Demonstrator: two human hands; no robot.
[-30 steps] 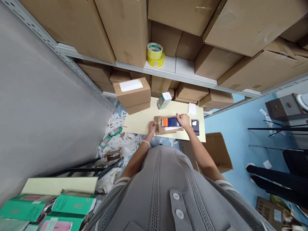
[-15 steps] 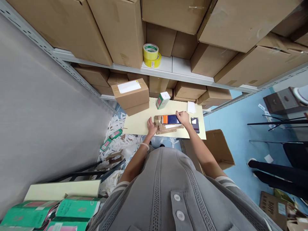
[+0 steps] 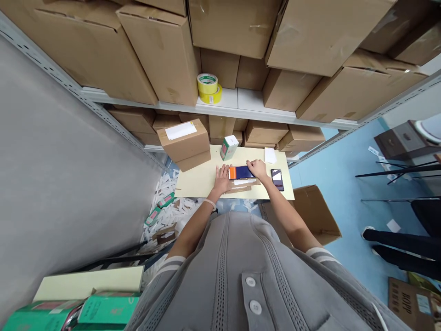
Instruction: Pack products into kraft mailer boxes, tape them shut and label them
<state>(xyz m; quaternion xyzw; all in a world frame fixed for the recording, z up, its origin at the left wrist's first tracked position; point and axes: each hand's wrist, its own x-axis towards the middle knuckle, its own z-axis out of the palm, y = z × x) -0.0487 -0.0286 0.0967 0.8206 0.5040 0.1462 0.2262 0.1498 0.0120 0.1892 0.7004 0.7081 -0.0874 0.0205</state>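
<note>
Parcel [image 3: 244, 182] of brown cardboard lies on the table [image 3: 198, 184]. Over the parcel, the right hand [image 3: 258, 169] has its grip closed around a blue-and-orange tool [image 3: 242, 172], probably for firm control. At the parcel's left end, the left hand [image 3: 222, 180] rests with fingers spread, holding nothing, perhaps so that the parcel cannot slide. The phone [image 3: 277, 179] right of the parcel and the small box [image 3: 229, 147] behind it seem placed aside for free working space.

On the bench [image 3: 193, 183], a brown package [image 3: 243, 183] lies beneath the blue-and-orange tool [image 3: 243, 172] in the right hand's [image 3: 257, 168] grip; the left hand [image 3: 223, 179] spreads at the package's left end. Right of the package lies a phone [image 3: 277, 179]; behind it stands a green-and-white box [image 3: 229, 147].
</note>
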